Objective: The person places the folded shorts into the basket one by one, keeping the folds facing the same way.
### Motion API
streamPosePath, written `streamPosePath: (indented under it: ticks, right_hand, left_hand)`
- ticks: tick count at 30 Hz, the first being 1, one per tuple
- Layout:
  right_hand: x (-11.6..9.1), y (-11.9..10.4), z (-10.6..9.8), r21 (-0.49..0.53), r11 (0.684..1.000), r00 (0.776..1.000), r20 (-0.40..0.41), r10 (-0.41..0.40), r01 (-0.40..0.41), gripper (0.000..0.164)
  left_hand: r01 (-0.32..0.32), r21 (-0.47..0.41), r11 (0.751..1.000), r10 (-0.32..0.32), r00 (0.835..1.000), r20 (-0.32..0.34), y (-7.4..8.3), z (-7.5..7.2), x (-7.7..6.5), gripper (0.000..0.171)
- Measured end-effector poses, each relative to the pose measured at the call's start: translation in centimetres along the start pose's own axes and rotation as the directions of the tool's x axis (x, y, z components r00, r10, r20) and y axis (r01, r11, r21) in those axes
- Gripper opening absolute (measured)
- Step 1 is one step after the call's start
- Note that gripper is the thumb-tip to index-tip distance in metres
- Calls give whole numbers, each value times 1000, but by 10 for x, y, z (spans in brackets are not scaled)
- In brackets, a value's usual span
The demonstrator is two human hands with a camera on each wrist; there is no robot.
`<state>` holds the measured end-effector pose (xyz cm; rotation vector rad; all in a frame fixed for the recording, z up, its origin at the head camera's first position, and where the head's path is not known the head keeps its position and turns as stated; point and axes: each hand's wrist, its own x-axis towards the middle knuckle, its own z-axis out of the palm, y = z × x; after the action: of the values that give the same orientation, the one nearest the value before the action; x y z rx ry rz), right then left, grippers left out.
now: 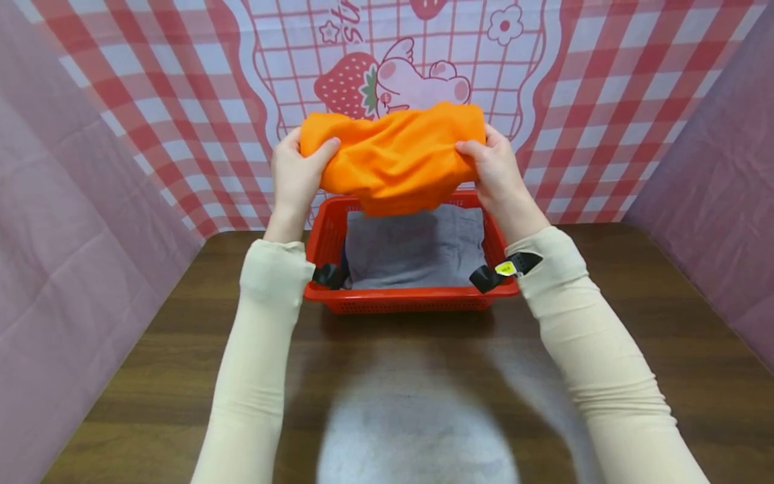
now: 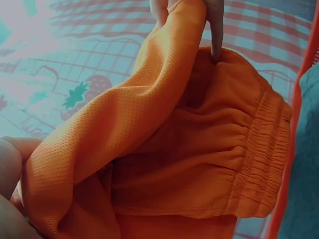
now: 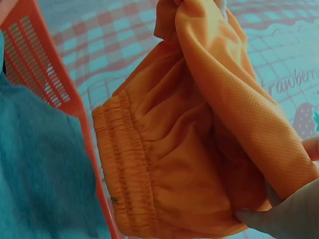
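Orange shorts (image 1: 399,158) hang folded over between my two hands, above the back part of a red plastic basket (image 1: 411,294). My left hand (image 1: 293,175) pinches their left end, thumb in front. The right end is pinched the same way by my right hand (image 1: 500,176). Both wrist views show a gathered elastic waistband (image 2: 261,154) hanging at the lower edge, with mesh-like fabric (image 3: 249,109) folded across the top. Inside the basket lies a grey folded cloth (image 1: 417,249), partly shaded by the shorts.
The basket stands on a dark wood-grain table (image 1: 151,376) near its back edge. Behind it hangs a red-and-white checked cloth (image 1: 611,121) with a strawberry print. Pink curtains (image 1: 78,202) close off both sides. A bright patch of light shows on the table's front.
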<state>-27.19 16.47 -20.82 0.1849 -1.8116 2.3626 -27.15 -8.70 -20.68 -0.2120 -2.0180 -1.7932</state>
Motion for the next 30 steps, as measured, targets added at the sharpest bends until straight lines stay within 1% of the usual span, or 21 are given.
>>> streamPosePath:
  ticks: [5, 8, 11, 15, 18, 21, 24, 27, 30]
  right_hand:
    - [9, 2, -7, 14, 1000, 999, -25, -20, 20, 39]
    - [14, 3, -11, 11, 999, 999, -41, -30, 31, 38]
    - [19, 6, -13, 12, 1000, 998, -55, -28, 28, 37]
    - [26, 13, -16, 29, 998, 997, -66, -47, 49, 38]
    - [28, 24, -20, 12, 998, 996, -68, -65, 66, 39]
    - [27, 36, -24, -15, 999, 996, -67, -52, 51, 41]
    - [23, 46, -28, -29, 999, 998, -56, -16, 14, 43]
    - [18, 50, -30, -42, 999, 999, -47, -1, -1, 45]
    - [13, 49, -31, -95, 995, 999, -49, 13, -18, 45]
  left_hand:
    - [49, -37, 998, -48, 999, 25, -7, 9, 5, 40]
    - [70, -63, 996, -67, 997, 46, -11, 14, 8, 41]
    - [80, -62, 995, -77, 995, 60, -13, 19, 11, 40]
    - [96, -50, 994, -93, 994, 64, -17, 23, 17, 41]
    - [88, -23, 996, -86, 994, 71, -26, 25, 20, 42]
    - [80, 15, 997, -81, 993, 80, -39, 25, 17, 41]
    - [80, 27, 996, -82, 992, 98, -52, 24, 11, 39]
    - [81, 14, 997, -82, 991, 106, -60, 22, 5, 36]
    - [87, 2, 996, -87, 991, 105, -64, 21, 1, 36]
